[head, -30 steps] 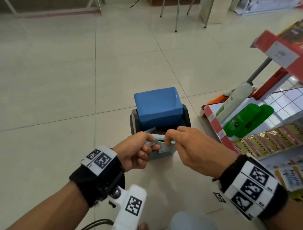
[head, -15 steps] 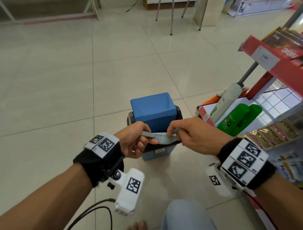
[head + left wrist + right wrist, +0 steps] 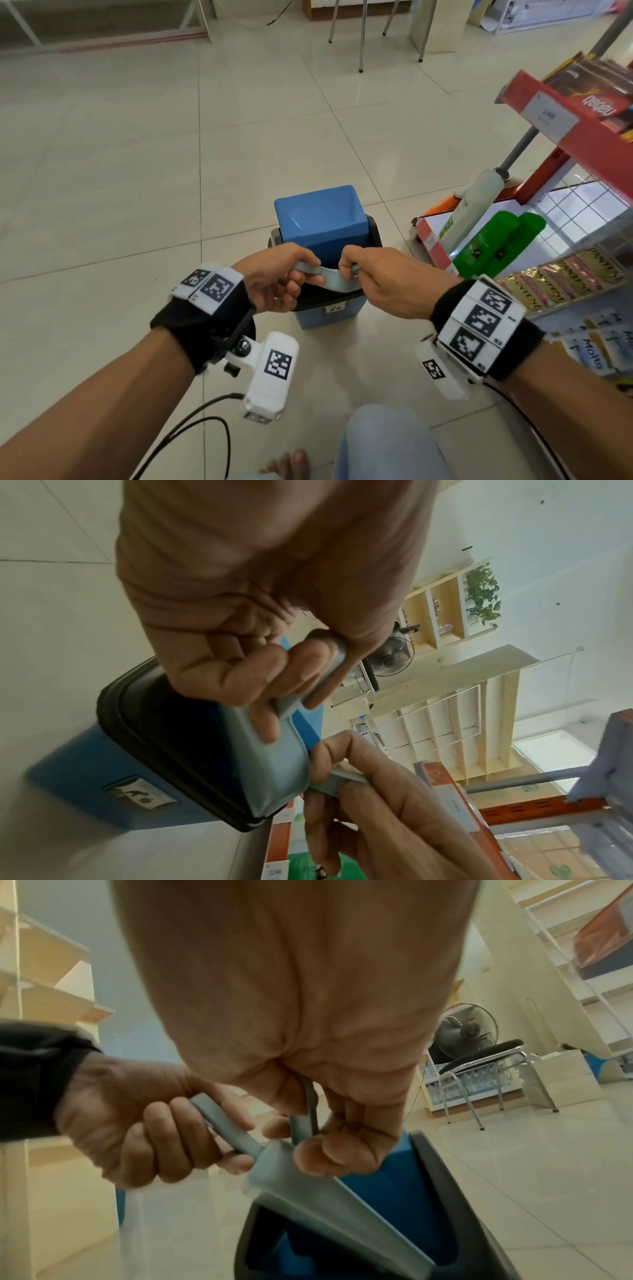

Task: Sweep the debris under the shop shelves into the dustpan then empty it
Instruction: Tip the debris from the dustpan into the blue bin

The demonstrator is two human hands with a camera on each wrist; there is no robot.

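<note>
A pale grey-blue dustpan (image 3: 330, 278) hangs tilted over the mouth of a small blue bin (image 3: 329, 313) with a black rim and a blue swing lid (image 3: 320, 219). My left hand (image 3: 281, 279) grips the pan's handle (image 3: 226, 1129), fingers curled round it. My right hand (image 3: 375, 279) pinches the pan's opposite edge between thumb and fingers. In the left wrist view the dustpan (image 3: 274, 753) leans into the bin (image 3: 113, 785) opening. The right wrist view shows the dustpan (image 3: 329, 1207) sloping down inside the rim. What lies in the pan and bin is hidden.
A shop shelf (image 3: 561, 113) stands close on the right, with green bottles (image 3: 493, 243), a white bottle (image 3: 476, 202) and sachet strips (image 3: 561, 284). Chair legs (image 3: 363, 34) stand far back. My knee (image 3: 387, 445) and bare foot (image 3: 291, 462) are below, with cables (image 3: 191, 425) on the tiled floor.
Both hands have risen a little with the dustpan, which was lower in the bin's mouth a second ago. Both keep their hold; the view has shifted back.
</note>
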